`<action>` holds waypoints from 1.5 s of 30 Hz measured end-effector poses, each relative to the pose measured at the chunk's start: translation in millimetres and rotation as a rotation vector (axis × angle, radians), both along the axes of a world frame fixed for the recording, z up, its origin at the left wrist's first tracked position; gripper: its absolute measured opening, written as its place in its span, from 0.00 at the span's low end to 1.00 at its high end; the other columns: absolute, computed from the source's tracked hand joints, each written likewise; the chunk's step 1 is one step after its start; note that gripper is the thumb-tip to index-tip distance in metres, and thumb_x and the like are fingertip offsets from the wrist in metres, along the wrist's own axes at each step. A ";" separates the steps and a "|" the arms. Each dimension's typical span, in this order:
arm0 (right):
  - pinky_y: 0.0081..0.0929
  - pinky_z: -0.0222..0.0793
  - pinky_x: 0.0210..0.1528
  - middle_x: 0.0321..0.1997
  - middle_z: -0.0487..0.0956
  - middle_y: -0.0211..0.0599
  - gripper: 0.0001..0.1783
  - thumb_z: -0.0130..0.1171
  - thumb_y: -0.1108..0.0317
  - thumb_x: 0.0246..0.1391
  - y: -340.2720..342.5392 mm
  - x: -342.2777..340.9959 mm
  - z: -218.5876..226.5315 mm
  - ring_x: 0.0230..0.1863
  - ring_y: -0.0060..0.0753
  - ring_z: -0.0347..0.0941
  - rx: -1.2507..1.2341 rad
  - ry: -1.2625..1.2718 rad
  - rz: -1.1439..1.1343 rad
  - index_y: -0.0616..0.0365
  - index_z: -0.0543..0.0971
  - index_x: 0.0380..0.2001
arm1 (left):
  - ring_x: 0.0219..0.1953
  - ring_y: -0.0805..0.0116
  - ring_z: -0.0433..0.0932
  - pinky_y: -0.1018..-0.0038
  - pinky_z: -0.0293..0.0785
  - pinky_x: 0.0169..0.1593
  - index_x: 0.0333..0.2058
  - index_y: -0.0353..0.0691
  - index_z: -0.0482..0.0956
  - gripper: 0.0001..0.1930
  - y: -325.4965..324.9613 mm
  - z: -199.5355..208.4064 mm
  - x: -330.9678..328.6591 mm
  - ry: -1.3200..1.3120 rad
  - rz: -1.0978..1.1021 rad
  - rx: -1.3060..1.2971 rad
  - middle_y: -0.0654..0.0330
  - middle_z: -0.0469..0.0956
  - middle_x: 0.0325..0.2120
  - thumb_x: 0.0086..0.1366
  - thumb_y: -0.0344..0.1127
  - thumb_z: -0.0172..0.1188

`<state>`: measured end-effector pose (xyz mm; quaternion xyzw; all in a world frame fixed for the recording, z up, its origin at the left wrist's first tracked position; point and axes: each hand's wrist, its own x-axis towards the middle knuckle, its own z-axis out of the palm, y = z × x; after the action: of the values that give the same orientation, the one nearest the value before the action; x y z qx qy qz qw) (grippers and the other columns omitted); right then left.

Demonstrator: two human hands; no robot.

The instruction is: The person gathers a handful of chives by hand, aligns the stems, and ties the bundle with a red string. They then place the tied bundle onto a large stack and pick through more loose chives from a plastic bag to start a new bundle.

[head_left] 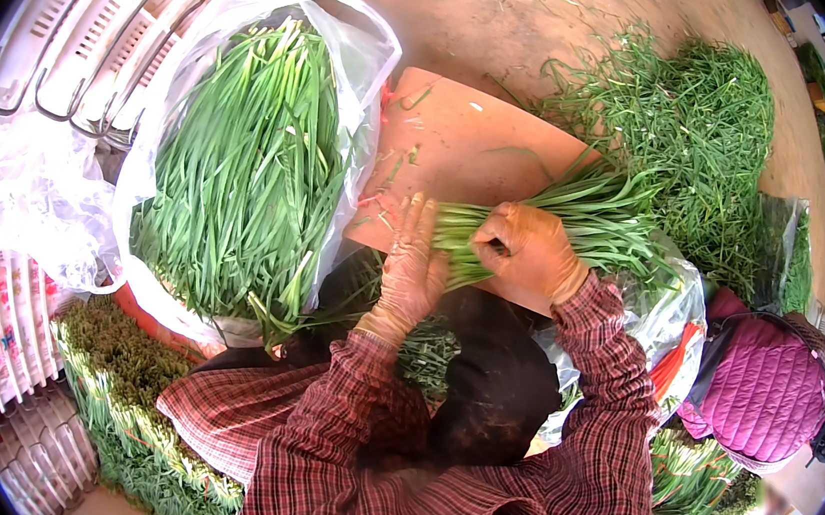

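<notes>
A bunch of garlic chives [609, 217] lies across an orange board [466, 141], its pale stem ends to the left and its green leaves to the right. My right hand [529, 248], in a thin orange glove, is curled over the stems and closed on them. At the stem ends, my gloved left hand [408, 276] is held flat with its fingers stretched out, its palm side against the bunch. Left of the board, a large clear plastic bag [364, 31] stands open, packed with more chives [242, 165].
A loose heap of green leaves [692, 138] covers the floor at the right. Stacked chive bundles [138, 417] stand at lower left, beside white plastic crates [2, 321]. Another person in a purple quilted jacket [763, 387] is at the lower right. Clear plastic [675, 310] lies under the board's right side.
</notes>
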<state>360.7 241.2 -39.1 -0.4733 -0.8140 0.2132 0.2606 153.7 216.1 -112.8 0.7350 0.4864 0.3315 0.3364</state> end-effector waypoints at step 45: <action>0.45 0.74 0.37 0.31 0.80 0.45 0.25 0.64 0.52 0.56 -22.7 -52.8 71.9 0.35 0.52 0.79 -0.214 -0.111 -0.083 0.56 0.77 0.51 | 0.58 0.68 0.72 0.73 0.68 0.62 0.49 0.31 0.82 0.13 13.1 -42.2 4.6 -0.956 0.223 -0.621 0.54 0.72 0.62 0.68 0.27 0.62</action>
<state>307.9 218.5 32.7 -0.5429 -0.7794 0.2614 0.1715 158.4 229.2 -155.0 0.3147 0.4292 0.5018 0.6818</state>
